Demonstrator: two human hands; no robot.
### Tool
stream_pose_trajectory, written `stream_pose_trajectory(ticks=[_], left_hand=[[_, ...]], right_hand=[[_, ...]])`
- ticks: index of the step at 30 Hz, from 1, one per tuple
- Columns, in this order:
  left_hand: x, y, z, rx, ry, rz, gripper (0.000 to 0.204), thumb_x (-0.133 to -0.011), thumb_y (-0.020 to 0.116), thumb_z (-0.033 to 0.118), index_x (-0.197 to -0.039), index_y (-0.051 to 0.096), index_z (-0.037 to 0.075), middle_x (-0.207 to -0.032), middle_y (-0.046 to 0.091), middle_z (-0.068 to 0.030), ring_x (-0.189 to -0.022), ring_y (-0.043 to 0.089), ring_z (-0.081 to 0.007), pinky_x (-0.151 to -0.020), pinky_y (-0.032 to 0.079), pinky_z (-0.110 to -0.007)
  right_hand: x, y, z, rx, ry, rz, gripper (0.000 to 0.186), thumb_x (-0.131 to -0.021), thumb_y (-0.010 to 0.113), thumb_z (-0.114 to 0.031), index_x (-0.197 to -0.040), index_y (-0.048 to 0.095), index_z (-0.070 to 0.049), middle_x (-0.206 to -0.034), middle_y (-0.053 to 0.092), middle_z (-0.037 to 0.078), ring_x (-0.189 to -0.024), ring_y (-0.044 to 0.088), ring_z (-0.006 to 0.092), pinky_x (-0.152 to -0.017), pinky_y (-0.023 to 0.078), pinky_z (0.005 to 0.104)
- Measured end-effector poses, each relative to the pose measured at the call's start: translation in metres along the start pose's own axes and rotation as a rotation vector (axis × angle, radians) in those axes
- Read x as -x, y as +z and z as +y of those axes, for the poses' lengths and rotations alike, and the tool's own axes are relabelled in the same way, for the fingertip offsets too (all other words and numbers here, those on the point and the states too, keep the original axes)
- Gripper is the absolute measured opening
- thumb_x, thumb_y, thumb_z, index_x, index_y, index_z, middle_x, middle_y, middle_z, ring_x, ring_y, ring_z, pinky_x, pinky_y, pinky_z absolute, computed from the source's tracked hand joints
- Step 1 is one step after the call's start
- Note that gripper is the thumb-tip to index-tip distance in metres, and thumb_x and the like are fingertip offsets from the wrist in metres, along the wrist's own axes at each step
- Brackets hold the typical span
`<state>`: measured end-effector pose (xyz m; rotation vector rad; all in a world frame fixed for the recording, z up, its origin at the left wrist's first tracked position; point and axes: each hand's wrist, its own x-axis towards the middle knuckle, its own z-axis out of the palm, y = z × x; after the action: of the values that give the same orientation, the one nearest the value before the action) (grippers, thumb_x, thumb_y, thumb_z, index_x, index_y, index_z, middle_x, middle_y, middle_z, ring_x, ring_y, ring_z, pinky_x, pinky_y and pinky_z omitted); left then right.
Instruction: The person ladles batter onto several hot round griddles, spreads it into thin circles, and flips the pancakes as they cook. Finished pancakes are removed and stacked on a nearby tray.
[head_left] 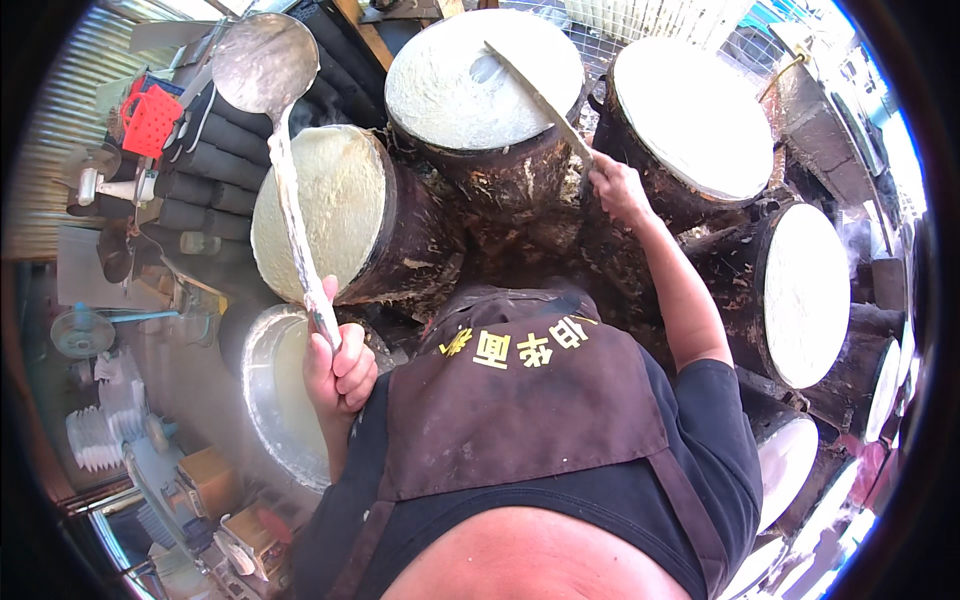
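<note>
My left hand (342,370) is closed round the handle of a large round metal ladle (265,62), held up on the left. White batter coats the handle. My right hand (618,190) grips one end of a long, thin flat spatula (540,100). Its far end lies over a round griddle (420,85) covered with white batter at the far middle, beside a greyish thin patch. The griddle sits on a dark, batter-streaked drum stove (500,180). A second batter-covered griddle (320,215) is behind the ladle's handle, and a third (690,115) lies just right of my right hand.
More white-topped griddles (808,295) curve round on my right. A metal pot (262,410) of pale batter stands beside my left hand. Dark cylindrical briquettes (215,165) are stacked at the far left, near a red plastic basket (150,120). A fan (82,332) stands farther left.
</note>
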<state>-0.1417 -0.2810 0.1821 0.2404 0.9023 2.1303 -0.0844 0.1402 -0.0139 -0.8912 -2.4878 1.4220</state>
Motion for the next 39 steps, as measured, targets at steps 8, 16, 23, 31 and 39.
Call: stream_pose_trajectory(ticks=[8,16,23,31,39], left_hand=[[-0.012,0.031,-0.010,-0.032,0.027,0.043,0.066,-0.099,0.049,0.036,-0.151,0.014,0.018,-0.063,0.032,0.0027,-0.039,0.026,-0.0029,-0.028,0.025,-0.016],[-0.026,0.054,-0.019,-0.093,0.003,0.066,0.068,-0.097,0.054,0.035,-0.150,0.017,0.015,-0.060,0.033,0.0024,-0.038,0.028,-0.0036,-0.029,0.027,-0.016],[-0.028,0.065,-0.008,-0.116,-0.012,0.134,0.068,-0.096,0.055,0.035,-0.150,0.017,0.015,-0.060,0.034,0.0020,-0.039,0.029,-0.0047,-0.030,0.027,-0.017],[-0.043,0.078,-0.007,-0.162,-0.037,0.091,0.067,-0.095,0.057,0.034,-0.149,0.022,0.014,-0.059,0.034,0.0010,-0.038,0.030,-0.0054,-0.029,0.027,-0.018],[-0.043,0.064,-0.009,-0.224,-0.046,0.106,0.064,-0.098,0.052,0.035,-0.148,0.022,0.011,-0.059,0.034,0.0021,-0.038,0.029,-0.0046,-0.029,0.027,-0.018]], right_hand=[[-0.008,-0.017,0.017,0.252,-0.300,0.006,0.035,-0.088,0.056,-0.011,-0.123,0.056,-0.007,-0.086,0.065,0.024,-0.081,0.064,0.0402,-0.068,0.051,0.0453],[-0.078,-0.020,0.016,0.321,-0.255,0.003,0.036,-0.093,0.046,-0.014,-0.129,0.052,-0.014,-0.088,0.066,0.022,-0.077,0.066,0.0367,-0.068,0.053,0.0461],[-0.106,-0.031,0.018,0.290,-0.484,0.173,0.034,-0.090,0.047,-0.002,-0.123,0.055,-0.008,-0.065,0.059,0.021,-0.051,0.059,0.0263,-0.046,0.047,0.0400],[-0.175,-0.019,-0.017,0.314,-0.159,0.056,0.034,-0.096,0.044,-0.010,-0.128,0.056,-0.007,-0.073,0.064,0.009,-0.053,0.057,0.0166,-0.046,0.047,0.0296],[-0.035,-0.007,0.011,0.057,-0.092,0.244,0.043,-0.092,0.047,-0.010,-0.135,0.044,-0.007,-0.092,0.064,0.027,-0.087,0.063,0.0423,-0.076,0.050,0.0476]])
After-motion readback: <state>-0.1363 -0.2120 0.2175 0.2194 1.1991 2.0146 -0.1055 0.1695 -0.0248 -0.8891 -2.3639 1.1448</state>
